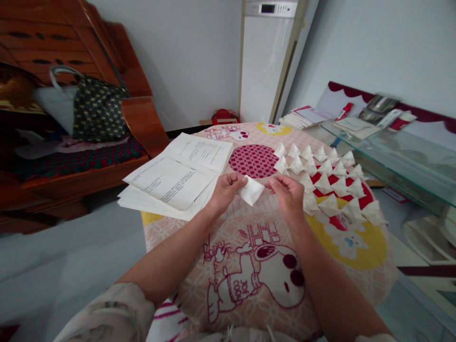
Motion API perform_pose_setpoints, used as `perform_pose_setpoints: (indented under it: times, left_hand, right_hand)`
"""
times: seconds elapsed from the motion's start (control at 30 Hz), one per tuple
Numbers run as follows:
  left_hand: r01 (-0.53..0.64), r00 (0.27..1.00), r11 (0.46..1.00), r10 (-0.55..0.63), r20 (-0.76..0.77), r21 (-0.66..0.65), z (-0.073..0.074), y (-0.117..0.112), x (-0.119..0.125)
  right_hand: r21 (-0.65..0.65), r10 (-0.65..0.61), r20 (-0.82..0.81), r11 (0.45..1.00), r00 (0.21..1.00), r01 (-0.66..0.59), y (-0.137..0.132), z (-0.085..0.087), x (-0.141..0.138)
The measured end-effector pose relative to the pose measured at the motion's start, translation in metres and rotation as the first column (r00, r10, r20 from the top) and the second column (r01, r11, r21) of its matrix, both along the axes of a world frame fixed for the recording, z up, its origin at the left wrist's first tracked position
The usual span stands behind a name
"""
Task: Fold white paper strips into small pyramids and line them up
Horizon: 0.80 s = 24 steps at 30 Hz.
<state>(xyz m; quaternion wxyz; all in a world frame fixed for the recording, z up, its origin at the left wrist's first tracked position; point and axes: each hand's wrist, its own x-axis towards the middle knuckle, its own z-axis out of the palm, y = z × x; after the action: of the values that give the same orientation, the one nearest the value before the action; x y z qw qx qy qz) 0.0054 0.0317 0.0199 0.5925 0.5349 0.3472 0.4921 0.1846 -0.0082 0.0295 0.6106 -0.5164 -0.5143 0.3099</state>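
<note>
Between both hands I hold a small folded white paper piece point(251, 190) above a table covered with a pink cartoon-print cloth point(245, 247). My left hand point(225, 191) pinches its left edge with thumb and fingers closed. On the right edge, my right hand point(289, 195) pinches the paper too. Just right of my right hand lie several folded white paper triangles point(322, 176) in rows on the cloth. A stack of printed paper sheets point(178, 175) lies to the left of my left hand.
A wooden bench point(107, 142) with a dotted bag point(96, 109) stands at the left. At the back a white cabinet appliance point(265, 61) rises against the wall. On the right, a glass table point(402, 152) carries books, papers and a metal bowl.
</note>
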Motion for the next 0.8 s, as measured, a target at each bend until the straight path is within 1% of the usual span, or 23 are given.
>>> perform_pose_setpoints:
  times: [0.1, 0.17, 0.3, 0.4, 0.53, 0.63, 0.7, 0.8]
  left_hand:
    - [-0.010, 0.998, 1.000, 0.010, 0.057, 0.007, 0.0022, -0.0001, -0.0005]
    - [-0.001, 0.997, 1.000, -0.001, 0.071, 0.025, 0.0030, -0.0007, -0.0004]
    - [-0.003, 0.998, 0.999, 0.001, 0.059, 0.033, 0.0037, -0.0022, -0.0004]
    - [-0.005, 0.999, 1.000, 0.004, 0.053, 0.028, 0.0035, -0.0022, -0.0004]
    - [0.001, 0.999, 1.000, -0.002, 0.047, 0.024, 0.0036, -0.0017, -0.0003]
    - [0.002, 0.999, 0.999, -0.003, 0.033, 0.034, 0.0041, -0.0023, -0.0009]
    - [0.014, 1.000, 0.998, -0.014, -0.006, 0.063, 0.0039, -0.0029, -0.0018]
    - [0.070, 0.993, 0.992, -0.059, -0.105, 0.106, 0.0028, -0.0038, -0.0032]
  right_hand:
    - [-0.098, 0.130, 0.017, 0.987, 0.991, -0.128, -0.0030, 0.0006, -0.0031]
    - [-0.138, 0.190, 0.051, 0.974, 0.980, -0.182, -0.0057, 0.0001, -0.0056]
    - [-0.115, 0.159, 0.109, 0.983, 0.981, -0.146, -0.0092, 0.0006, -0.0095]
    - [-0.096, 0.143, 0.099, 0.986, 0.985, -0.133, -0.0090, 0.0030, -0.0101]
    - [-0.085, 0.156, 0.086, 0.985, 0.984, -0.149, -0.0078, 0.0043, -0.0080]
    - [-0.103, 0.182, 0.075, 0.979, 0.980, -0.174, -0.0068, 0.0028, -0.0065]
    - [-0.115, 0.210, 0.051, 0.972, 0.976, -0.203, -0.0062, 0.0015, -0.0064]
    - [-0.101, 0.235, 0.052, 0.968, 0.971, -0.229, -0.0057, 0.0008, -0.0073]
